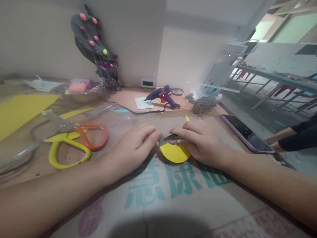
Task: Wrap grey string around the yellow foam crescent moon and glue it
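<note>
Grey strip (162, 141) seems pinched in the closed fingers of the left hand (138, 140); one yellow piece (175, 153) is between both hands' fingers; the right hand (202, 138) grips its right side; uneven pulling could perhaps crease it; counted, left of the fingers, one pair of scissors (63, 127); beyond them, one glue gun (160, 95); at right, one phone (247, 134).
</note>
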A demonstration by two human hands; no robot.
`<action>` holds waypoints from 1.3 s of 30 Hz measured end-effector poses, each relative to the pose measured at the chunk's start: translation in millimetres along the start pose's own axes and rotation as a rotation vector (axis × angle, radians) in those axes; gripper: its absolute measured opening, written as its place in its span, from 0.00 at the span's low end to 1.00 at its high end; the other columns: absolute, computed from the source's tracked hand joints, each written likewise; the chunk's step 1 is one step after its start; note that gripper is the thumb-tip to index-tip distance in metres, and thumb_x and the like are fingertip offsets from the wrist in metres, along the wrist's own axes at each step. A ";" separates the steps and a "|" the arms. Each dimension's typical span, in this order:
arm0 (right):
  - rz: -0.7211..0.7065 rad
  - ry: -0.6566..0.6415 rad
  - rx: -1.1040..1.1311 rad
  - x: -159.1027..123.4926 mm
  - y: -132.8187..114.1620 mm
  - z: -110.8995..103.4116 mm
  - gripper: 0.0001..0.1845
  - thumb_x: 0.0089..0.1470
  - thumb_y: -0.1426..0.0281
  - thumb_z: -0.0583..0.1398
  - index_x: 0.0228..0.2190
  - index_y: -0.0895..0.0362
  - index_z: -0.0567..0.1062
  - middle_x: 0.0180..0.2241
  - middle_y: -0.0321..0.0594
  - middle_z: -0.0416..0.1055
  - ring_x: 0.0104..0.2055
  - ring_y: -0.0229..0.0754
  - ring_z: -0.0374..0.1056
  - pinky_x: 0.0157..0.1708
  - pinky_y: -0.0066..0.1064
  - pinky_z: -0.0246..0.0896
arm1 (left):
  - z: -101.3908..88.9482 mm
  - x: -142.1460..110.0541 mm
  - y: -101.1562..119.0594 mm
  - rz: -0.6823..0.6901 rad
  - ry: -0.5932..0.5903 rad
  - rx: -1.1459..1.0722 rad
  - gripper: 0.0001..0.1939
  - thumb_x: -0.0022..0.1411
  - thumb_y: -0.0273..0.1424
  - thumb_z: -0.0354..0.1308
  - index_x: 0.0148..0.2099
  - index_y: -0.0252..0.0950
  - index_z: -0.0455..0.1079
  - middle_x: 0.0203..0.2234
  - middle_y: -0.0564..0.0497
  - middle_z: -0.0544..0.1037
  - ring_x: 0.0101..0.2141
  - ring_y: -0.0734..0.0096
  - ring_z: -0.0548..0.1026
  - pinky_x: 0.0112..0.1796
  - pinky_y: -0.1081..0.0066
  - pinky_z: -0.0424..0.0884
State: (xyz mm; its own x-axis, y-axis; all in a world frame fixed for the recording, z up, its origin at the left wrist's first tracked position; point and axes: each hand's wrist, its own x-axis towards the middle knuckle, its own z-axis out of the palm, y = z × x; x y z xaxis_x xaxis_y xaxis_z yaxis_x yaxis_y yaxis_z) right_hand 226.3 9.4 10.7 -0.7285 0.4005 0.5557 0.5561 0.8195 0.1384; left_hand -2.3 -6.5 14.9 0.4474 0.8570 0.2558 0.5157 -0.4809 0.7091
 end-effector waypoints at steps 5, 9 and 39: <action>-0.002 -0.017 -0.028 -0.2 0.9 -0.5 0.14 0.63 0.68 0.52 0.44 0.57 0.74 0.29 0.41 0.68 0.30 0.40 0.60 0.29 0.31 0.52 | -0.1 0.5 1.3 -0.015 0.000 -0.001 0.17 0.68 0.35 0.44 0.26 0.36 0.59 0.22 0.55 0.66 0.27 0.72 0.66 0.29 0.71 0.60; -0.012 -0.018 -0.033 -0.5 0.5 -0.7 0.13 0.62 0.71 0.52 0.45 0.57 0.74 0.29 0.41 0.69 0.30 0.40 0.60 0.29 0.32 0.52 | 0.1 0.5 1.8 -0.012 -0.002 0.005 0.17 0.68 0.35 0.44 0.26 0.36 0.59 0.22 0.55 0.66 0.27 0.71 0.65 0.29 0.71 0.60; 0.033 -0.007 0.032 0.0 -1.3 2.4 0.15 0.63 0.69 0.52 0.46 0.60 0.74 0.29 0.42 0.68 0.29 0.39 0.60 0.29 0.31 0.53 | 1.6 0.8 -1.9 -0.026 -0.007 -0.003 0.17 0.68 0.36 0.43 0.26 0.37 0.58 0.22 0.55 0.65 0.27 0.71 0.65 0.28 0.71 0.60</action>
State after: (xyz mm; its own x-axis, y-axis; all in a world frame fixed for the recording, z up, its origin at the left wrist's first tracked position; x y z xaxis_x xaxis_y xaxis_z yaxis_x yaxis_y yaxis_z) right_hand 224.7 9.3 8.6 -0.7131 0.4300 0.5538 0.5665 0.8187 0.0938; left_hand -1.8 -5.2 12.7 0.4390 0.8679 0.2326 0.5253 -0.4579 0.7172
